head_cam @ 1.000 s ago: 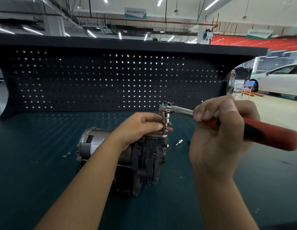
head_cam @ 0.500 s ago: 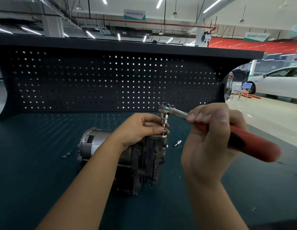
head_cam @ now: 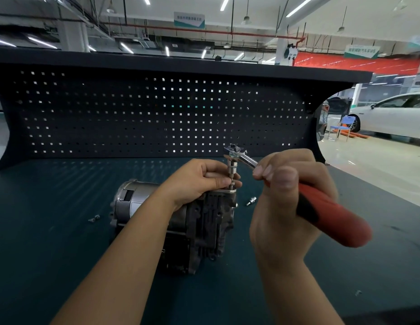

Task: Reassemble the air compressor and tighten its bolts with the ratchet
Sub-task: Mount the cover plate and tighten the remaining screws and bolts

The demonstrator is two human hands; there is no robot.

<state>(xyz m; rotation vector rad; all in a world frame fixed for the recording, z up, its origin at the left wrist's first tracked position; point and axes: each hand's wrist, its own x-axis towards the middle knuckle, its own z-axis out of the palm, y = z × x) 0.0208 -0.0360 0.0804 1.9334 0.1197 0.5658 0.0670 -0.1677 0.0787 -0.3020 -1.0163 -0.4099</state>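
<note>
Head view: air compressor [head_cam: 199, 221] sat on the mat [head_cam: 63, 242].
Left hand [head_cam: 199, 179]: pinched the socket [head_cam: 231, 170] upright, compressor's one o'clock.
Right hand [head_cam: 288, 207]: curled round the ratchet [head_cam: 333, 219] handle, three o'clock.

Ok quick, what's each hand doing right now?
Left hand: pinches the socket shaft above the air compressor.
Right hand: grips the red handle of the ratchet.

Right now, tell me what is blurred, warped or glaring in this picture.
Head view: right hand and ratchet handle are soft, close to the lens; pegboard top edge bows from wide-angle distortion; ceiling strip lights glare; air compressor is fairly sharp.
</note>
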